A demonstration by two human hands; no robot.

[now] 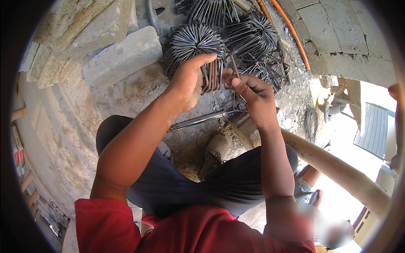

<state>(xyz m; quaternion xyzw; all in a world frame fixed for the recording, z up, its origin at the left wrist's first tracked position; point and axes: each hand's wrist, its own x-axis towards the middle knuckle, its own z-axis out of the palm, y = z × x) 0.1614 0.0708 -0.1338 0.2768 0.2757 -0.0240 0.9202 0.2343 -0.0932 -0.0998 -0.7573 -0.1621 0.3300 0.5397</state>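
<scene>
While the left hand (188, 80) wraps around a row of brown bent rods (214, 75), thumb stretched along the top and most fingers hidden, the right hand (258, 98) pinches a single bent rod (233, 66) between thumb and fingers. All that's held up just in front of the coiled bundles of bent metal (195, 41) on the ground. Looks like a sorting or stacking step to me; can't tell if that piece is joining or leaving. Next move probably calls for keeping the row lined up, left grip snug.
</scene>
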